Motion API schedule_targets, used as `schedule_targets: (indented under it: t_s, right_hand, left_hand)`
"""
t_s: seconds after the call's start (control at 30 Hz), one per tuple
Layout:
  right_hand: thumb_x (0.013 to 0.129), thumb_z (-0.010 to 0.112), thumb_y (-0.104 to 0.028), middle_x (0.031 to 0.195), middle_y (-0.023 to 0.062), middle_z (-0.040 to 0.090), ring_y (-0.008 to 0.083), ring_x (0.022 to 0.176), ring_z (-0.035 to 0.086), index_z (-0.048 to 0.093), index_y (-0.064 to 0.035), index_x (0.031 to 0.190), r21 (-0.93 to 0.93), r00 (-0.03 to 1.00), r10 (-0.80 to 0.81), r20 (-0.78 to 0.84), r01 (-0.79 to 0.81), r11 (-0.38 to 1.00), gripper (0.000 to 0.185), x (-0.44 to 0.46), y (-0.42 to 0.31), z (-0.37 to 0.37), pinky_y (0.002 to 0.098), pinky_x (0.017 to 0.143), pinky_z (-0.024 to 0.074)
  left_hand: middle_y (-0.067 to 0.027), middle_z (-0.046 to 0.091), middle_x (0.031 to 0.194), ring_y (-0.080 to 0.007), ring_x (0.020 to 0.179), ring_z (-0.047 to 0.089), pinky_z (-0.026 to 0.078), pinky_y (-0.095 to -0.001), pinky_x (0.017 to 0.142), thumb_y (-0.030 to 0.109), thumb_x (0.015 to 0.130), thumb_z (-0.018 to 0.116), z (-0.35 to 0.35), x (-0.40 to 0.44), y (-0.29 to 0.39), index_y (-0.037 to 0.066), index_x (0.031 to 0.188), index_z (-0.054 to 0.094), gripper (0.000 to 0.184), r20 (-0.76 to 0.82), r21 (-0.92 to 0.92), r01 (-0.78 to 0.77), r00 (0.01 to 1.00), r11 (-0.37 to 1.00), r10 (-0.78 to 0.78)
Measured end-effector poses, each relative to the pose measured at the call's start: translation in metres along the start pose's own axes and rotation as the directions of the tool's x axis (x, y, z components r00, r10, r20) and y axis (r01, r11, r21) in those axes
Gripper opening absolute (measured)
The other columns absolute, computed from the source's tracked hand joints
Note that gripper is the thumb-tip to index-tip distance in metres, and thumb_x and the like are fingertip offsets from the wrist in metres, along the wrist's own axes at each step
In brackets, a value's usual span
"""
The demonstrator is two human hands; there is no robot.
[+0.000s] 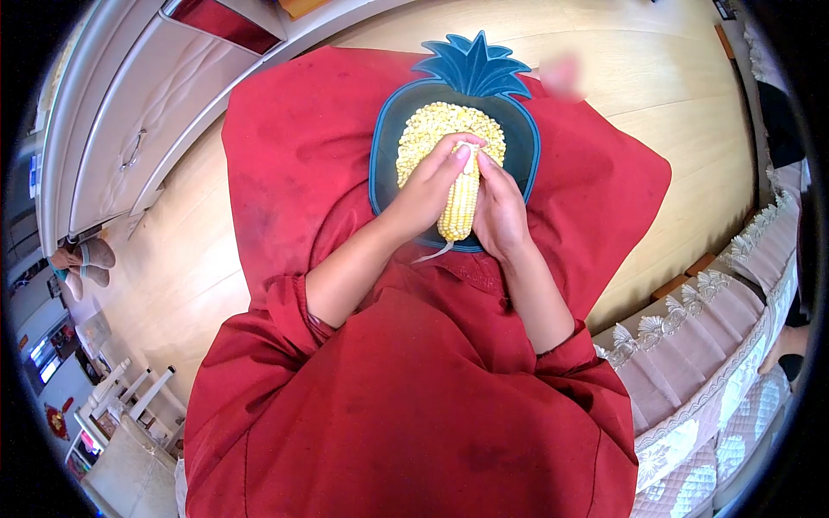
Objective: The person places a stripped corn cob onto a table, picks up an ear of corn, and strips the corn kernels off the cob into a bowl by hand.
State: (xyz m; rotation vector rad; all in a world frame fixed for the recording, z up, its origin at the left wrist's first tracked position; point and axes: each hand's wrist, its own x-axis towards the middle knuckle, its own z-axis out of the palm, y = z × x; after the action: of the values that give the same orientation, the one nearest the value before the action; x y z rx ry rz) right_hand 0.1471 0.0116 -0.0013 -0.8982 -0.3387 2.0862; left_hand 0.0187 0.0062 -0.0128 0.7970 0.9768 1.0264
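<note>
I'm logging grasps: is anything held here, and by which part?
Yes, a corn cob: the left hand and the right hand hold it around its far end, with its near end uncovered.

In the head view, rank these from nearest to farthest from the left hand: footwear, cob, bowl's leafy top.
1. Cob: in the left hand's grasp.
2. Leafy top: just beyond the hands.
3. Footwear: on the floor, far left.
</note>
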Motion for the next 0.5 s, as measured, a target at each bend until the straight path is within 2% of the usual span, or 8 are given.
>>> schedule_targets:
  t_s: [0.03,0.13,0.2,0.33,0.43,0.5]
  right_hand:
    - [0.105,0.039,-0.026,0.126,0.0128,0.057,0.0198,0.116,0.057,0.044,0.0009,0.135,-0.003,1.000,0.002,0.000,-0.002,1.000,0.041,0.0002,0.0003,-0.0005,0.0347,0.101,0.0434]
    - [0.105,0.038,-0.027,0.124,0.0129,0.058,0.0202,0.113,0.058,0.045,0.0006,0.134,-0.010,1.000,0.018,0.016,-0.018,1.000,0.040,0.0012,0.0009,-0.0032,0.0356,0.099,0.0450]
    - [0.105,0.038,-0.027,0.122,0.0130,0.059,0.0204,0.111,0.059,0.045,0.0004,0.133,-0.013,0.998,0.039,0.044,-0.039,0.999,0.040,0.0005,-0.0001,-0.0054,0.0361,0.097,0.0463]
    - [0.105,0.038,-0.027,0.121,0.0130,0.059,0.0206,0.110,0.059,0.046,0.0001,0.132,-0.024,1.000,-0.003,-0.017,0.003,1.000,0.039,0.0018,0.0015,-0.0036,0.0363,0.095,0.0474]
    - [0.104,0.039,-0.027,0.121,0.0130,0.059,0.0206,0.110,0.059,0.046,0.0000,0.132,-0.016,0.999,-0.016,-0.038,0.015,1.000,0.039,0.0032,0.0030,-0.0057,0.0364,0.096,0.0472]
    - [0.104,0.039,-0.027,0.122,0.0130,0.059,0.0205,0.111,0.059,0.046,0.0000,0.132,0.003,0.999,-0.006,-0.041,0.006,1.000,0.039,0.0035,0.0028,-0.0075,0.0361,0.096,0.0468]
  left_hand:
    - [-0.0080,0.057,0.120,-0.0141,0.114,0.053,0.039,-0.0278,0.101,0.013,0.095,0.039,-0.0001,0.0002,-0.0004,0.005,0.131,0.049,0.037,-0.002,0.006,-0.005,1.000,1.000,0.005]
    - [-0.0077,0.057,0.120,-0.0149,0.114,0.053,0.040,-0.0271,0.100,0.016,0.093,0.039,-0.0039,0.0014,0.0004,0.006,0.132,0.048,0.041,0.039,-0.187,0.106,0.994,0.977,-0.100]
    - [-0.0078,0.057,0.121,-0.0154,0.114,0.054,0.040,-0.0273,0.099,0.017,0.092,0.038,-0.0049,-0.0012,0.0037,0.006,0.134,0.047,0.044,0.065,-0.159,0.103,0.994,0.982,-0.093]
    - [-0.0086,0.055,0.124,-0.0155,0.115,0.053,0.040,-0.0280,0.100,0.014,0.088,0.040,-0.0043,-0.0002,0.0019,0.006,0.135,0.047,0.048,0.074,-0.104,0.059,0.996,0.993,-0.051]
    - [-0.0088,0.054,0.125,-0.0153,0.115,0.052,0.039,-0.0284,0.101,0.012,0.089,0.040,-0.0009,-0.0007,0.0062,0.006,0.137,0.046,0.048,0.058,0.024,-0.018,0.998,1.000,0.017]
    - [-0.0086,0.054,0.125,-0.0150,0.116,0.051,0.038,-0.0284,0.102,0.011,0.090,0.041,-0.0021,-0.0008,0.0038,0.006,0.137,0.046,0.047,0.072,-0.013,-0.005,0.997,1.000,0.006]
